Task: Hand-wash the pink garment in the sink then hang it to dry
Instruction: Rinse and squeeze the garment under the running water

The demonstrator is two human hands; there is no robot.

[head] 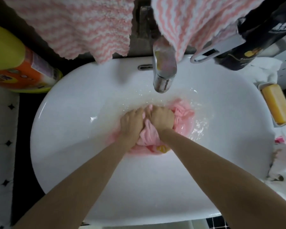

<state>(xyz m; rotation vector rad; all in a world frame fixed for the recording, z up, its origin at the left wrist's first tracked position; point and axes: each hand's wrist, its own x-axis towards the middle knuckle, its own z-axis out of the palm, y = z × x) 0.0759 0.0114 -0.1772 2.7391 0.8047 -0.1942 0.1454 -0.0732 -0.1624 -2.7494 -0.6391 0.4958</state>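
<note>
Left hand [132, 120] and right hand [162, 118], fingers curled, grip the bunched wet pink garment [149, 135] in the white sink [76, 103], under the chrome faucet [163, 70].

The white sink [73, 104] fills the middle of the frame. The garment [148, 135] lies bunched in shallow water at its centre. A tap [163, 68] stands on the upper rim. On the right rim sits a dish [259, 86] holding a yellow bar [277, 106].

Home bathroom: washbasin [76, 103], tap [163, 70], soap bar [276, 106].
</note>
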